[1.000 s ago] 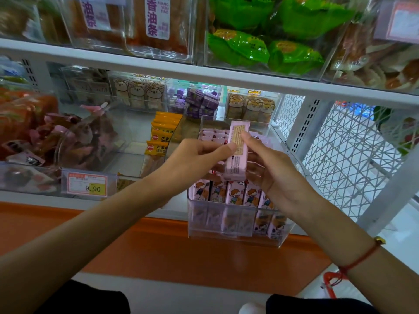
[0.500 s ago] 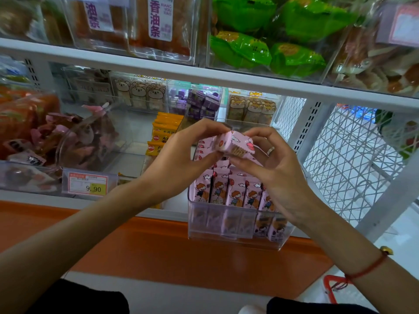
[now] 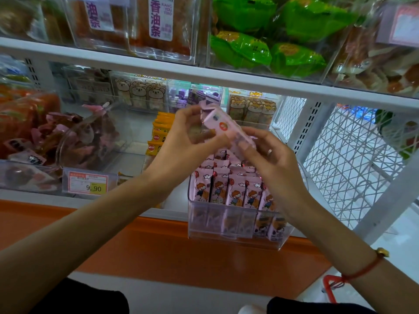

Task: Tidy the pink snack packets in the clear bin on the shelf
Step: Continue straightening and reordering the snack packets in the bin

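Pink packet (image 3: 226, 128), tilted, above clear bin (image 3: 226, 225): left hand (image 3: 181, 146) pinches upper end; right hand (image 3: 269, 159) fingertips grip lower end, apparently, through motion blur.

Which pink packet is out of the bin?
The pink packet held by both hands, left hand and right hand, above the bin; the others stand inside it.
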`<state>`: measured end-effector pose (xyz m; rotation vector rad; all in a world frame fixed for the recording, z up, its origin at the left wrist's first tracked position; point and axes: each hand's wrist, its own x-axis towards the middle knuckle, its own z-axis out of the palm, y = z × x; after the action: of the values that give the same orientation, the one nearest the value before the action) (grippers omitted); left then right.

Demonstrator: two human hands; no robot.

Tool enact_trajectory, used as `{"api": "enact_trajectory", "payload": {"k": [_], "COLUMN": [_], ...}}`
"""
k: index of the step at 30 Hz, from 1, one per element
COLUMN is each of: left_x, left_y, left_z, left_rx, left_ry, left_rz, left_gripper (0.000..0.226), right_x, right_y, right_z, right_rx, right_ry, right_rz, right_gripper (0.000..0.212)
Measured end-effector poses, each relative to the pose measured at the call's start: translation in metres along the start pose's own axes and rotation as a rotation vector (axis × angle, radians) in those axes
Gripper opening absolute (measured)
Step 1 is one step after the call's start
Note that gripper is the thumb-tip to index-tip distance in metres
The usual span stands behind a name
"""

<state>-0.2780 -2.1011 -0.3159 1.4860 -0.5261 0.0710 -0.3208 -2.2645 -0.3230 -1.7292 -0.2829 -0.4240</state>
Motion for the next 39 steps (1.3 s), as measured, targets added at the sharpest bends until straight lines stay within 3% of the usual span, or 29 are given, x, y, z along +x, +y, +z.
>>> {"api": "enact_trajectory", "payload": {"k": [2,4,8,11,16,19,22,25,28,32,39], "left_x": [0.001,0.001,-0.001,0.000,0.001,0.004,0.014,0.032,0.049,0.065,0.090], "left_y": [0.006,0.009,0.004,0.002,0.001,0.001,0.002,-0.002,-0.008,-0.014,-0.007], "left_z": [-0.006,-0.008,-0.006,-0.003,-0.006,-0.013,-0.023,-0.030,-0.031,-0.033,-0.025], "left_rx": [-0.007,0.015,0.040,0.070,0.224,0.261,0.364,0.544,0.704,0.810,0.906], "left_ry": [-0.048,-0.077,0.078,0.084,-0.002,0.037,0.093,0.041,-0.038,-0.117,-0.343], "left_rz": [0.005,0.008,-0.033,-0.073,0.027,0.087,0.164,0.157,0.164,0.190,0.105], "left_gripper": [0.068,0.050,0.035,0.033,0.014,0.013,0.017,0.031,0.039,0.035,0.032], "right_x": [0.002,0.003,0.003,0.005,0.010,0.015,0.024,0.029,0.031,0.031,0.022], "right_y": [0.002,0.004,0.004,0.005,0.014,0.020,0.030,0.039,0.047,0.049,0.041], "right_z": [-0.003,-0.006,-0.006,-0.007,-0.012,-0.008,-0.006,-0.001,0.004,0.003,-0.006], "right_rx": [0.072,0.128,0.178,0.218,0.275,0.083,-0.429,-0.789,-1.021,-1.149,-0.996], "right_ry": [-0.030,-0.052,0.001,0.084,0.110,0.093,0.046,-0.115,-0.216,-0.318,-0.420], "right_rz": [0.090,0.164,0.160,0.162,0.257,0.222,0.071,-0.083,-0.138,-0.101,-0.078], "right_gripper": [0.025,0.034,0.054,0.049,0.032,0.035,0.037,0.021,0.037,0.061,0.065]}}
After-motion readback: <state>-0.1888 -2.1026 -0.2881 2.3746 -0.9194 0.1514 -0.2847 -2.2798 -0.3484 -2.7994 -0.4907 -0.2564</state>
